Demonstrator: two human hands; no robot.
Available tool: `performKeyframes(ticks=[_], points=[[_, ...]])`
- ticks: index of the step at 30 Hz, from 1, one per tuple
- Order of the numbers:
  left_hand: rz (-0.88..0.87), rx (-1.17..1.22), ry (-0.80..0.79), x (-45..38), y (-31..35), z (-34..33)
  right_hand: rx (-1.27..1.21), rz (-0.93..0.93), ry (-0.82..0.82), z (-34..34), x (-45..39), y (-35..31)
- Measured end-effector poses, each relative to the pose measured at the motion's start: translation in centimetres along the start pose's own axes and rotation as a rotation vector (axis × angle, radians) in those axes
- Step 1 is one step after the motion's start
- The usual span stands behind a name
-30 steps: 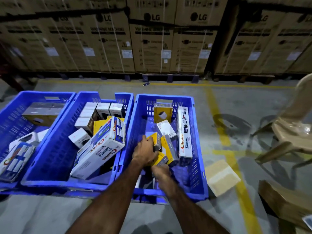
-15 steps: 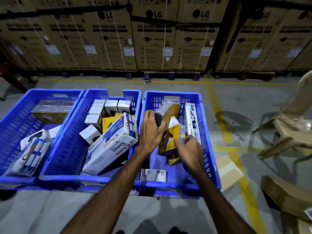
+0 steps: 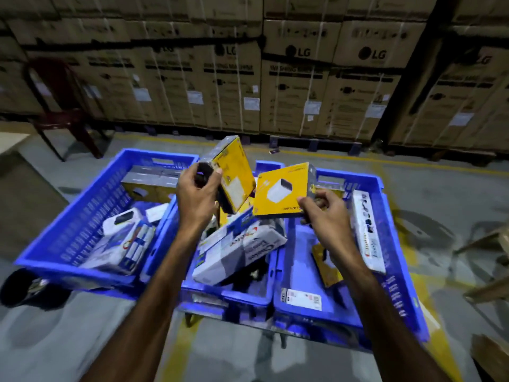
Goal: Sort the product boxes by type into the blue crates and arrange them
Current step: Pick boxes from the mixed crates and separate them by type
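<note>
While both hands are holding boxes up over the crates, the step in hand looks to be carrying two yellow boxes from the right crate point(image 3: 396, 285) to wherever their type belongs. The left hand point(image 3: 197, 201) is gripping a yellow box point(image 3: 234, 172) by its dark end, fingers curled over the top edge and thumb round the near side, the box tilting toward twelve o'clock. The right hand point(image 3: 323, 213) is pinching a second yellow box point(image 3: 283, 188) at its lower right corner, thumb on the printed face, fingers behind it.

To do it well, the right hand is probably needing a fuller hold, since a corner pinch on slick card is letting the box swing. Matching boxes seem to be lying at the far end of the left crate point(image 3: 71, 224), at ten o'clock, so setting both down flat beside those, edges squared, would be tidy.

Both boxes are glossy printed cardboard, crisp-cornered and flat-sided. The crates are rigid blue plastic with slotted walls. A long white carton point(image 3: 242, 252) is leaning across the middle crate point(image 3: 248, 295) at six o'clock from the held boxes; motion blur is softening its print.
</note>
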State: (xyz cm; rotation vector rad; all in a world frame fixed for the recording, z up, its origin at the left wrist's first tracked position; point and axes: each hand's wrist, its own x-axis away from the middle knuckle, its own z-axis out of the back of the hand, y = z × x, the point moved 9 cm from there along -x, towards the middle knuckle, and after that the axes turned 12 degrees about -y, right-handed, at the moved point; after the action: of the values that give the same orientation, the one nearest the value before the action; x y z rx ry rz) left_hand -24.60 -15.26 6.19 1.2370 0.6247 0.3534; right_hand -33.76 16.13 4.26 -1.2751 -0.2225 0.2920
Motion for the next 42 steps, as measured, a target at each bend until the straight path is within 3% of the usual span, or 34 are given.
performKeyframes(ticks=[4,13,22,31,38,42], points=[[-0.051,-0.108,0.03,0.5,-0.8,6.4,0.086,0.003,-0.102,-6.7,-0.9,-2.1],[0.021,-0.221,0.158,0.6,-4.6,17.5,0.211,0.043,-0.232,-18.9,-1.7,-5.8],[0.046,-0.407,0.268,-5.1,-7.0,26.7,0.406,0.195,-0.232,-29.4,-6.8,-10.1],[0.394,-0.248,0.532,-8.9,-14.5,29.6,0.733,0.305,-0.36,-37.8,-16.0,-10.9],[0.663,-0.048,0.543,-12.4,-22.2,28.8,0.877,0.333,-0.514,-44.4,-21.3,-10.4],[0.707,0.09,0.499,-13.6,-25.7,27.8,0.866,0.246,-0.632,-46.2,-21.8,-8.2]])
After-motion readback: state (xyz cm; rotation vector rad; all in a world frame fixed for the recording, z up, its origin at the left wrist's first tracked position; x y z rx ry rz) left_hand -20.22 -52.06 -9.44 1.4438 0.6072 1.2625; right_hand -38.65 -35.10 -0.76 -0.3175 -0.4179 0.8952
